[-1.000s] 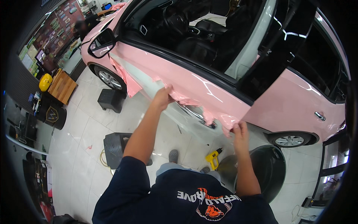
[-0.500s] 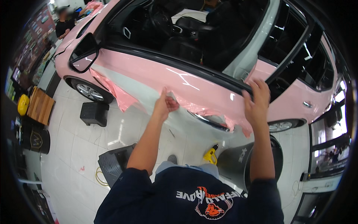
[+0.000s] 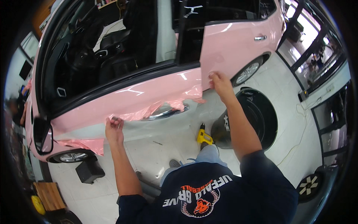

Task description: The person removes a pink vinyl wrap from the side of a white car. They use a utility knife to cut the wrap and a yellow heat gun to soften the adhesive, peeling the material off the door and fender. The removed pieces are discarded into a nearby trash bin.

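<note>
Pink film (image 3: 123,100) covers the upper part of a car's front door, its lower border torn and wrinkled. Below it shows the bare pale door panel (image 3: 145,128) with a chrome handle (image 3: 166,114). My left hand (image 3: 115,130) is closed at the film's torn edge, fingers curled on it. My right hand (image 3: 222,86) is at the front edge of the pink rear door (image 3: 238,44), thumb and fingers pinched together. Whatever the right fingertips hold, if anything, is too small to make out. A loose pink flap (image 3: 87,145) hangs near the front wheel.
A large black bin (image 3: 268,112) stands by my right arm, with a yellow pistol-shaped power tool (image 3: 203,136) beside it. A black step stool (image 3: 90,170) sits near the front wheel (image 3: 74,156). A side mirror (image 3: 43,135) juts out at left. A cable (image 3: 298,140) trails over the tiled floor.
My view has swung toward the car's rear. My right hand has gone from spread fingers near the window sill to a pinch at the rear door's edge. My left hand stays at the film edge.
</note>
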`<state>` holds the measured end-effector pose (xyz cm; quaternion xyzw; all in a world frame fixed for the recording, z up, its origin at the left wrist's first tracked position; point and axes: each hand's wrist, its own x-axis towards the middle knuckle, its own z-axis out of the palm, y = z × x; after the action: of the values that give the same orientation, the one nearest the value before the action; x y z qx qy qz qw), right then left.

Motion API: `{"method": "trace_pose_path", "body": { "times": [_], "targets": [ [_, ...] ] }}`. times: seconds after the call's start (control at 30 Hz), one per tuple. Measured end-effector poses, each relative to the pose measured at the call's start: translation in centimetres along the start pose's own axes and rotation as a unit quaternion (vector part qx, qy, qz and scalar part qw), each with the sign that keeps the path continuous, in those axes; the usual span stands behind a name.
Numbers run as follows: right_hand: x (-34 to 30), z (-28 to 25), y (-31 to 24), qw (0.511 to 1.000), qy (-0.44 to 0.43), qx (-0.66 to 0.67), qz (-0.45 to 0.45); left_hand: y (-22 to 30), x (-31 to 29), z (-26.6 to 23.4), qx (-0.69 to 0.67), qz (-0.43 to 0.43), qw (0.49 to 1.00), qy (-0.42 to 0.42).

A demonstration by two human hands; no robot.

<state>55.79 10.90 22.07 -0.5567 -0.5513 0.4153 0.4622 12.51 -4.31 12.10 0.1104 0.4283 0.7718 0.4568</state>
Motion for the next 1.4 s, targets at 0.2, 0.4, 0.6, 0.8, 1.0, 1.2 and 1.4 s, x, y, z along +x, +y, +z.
{"method": "trace_pose_path", "body": {
  "times": [0.2,0.4,0.6,0.8,1.0,1.2,1.4],
  "targets": [
    [-0.4,1.4,3.9,0.921,-0.223,0.281,0.154,1.2,-0.8,0.0,0.131,-0.016,0.989,0.064],
    [-1.9,0.1,2.6,0.901,-0.284,0.291,0.151,3.7,-5.7,11.7,0.699,0.4,0.584,0.104],
    [-3.9,-1.5,4.6,0.858,-0.355,0.355,0.112,0.3,-2.2,30.6,0.719,0.302,0.61,-0.142],
    [-5.2,-2.5,4.6,0.898,-0.361,0.242,0.067,-2.9,-1.3,30.1,0.72,0.082,0.681,-0.103],
    [-4.8,-2.5,2.3,0.924,-0.353,0.14,0.033,-2.4,-1.2,29.1,0.73,0.129,0.657,-0.139],
    [-4.8,-2.7,0.7,0.938,-0.344,-0.047,-0.015,-1.9,0.4,25.8,0.704,0.231,0.625,-0.245],
    [-5.4,-2.1,0.4,0.929,-0.359,-0.055,0.071,-2.2,-2.3,29.2,0.786,0.237,0.546,-0.167]
  ]
}}
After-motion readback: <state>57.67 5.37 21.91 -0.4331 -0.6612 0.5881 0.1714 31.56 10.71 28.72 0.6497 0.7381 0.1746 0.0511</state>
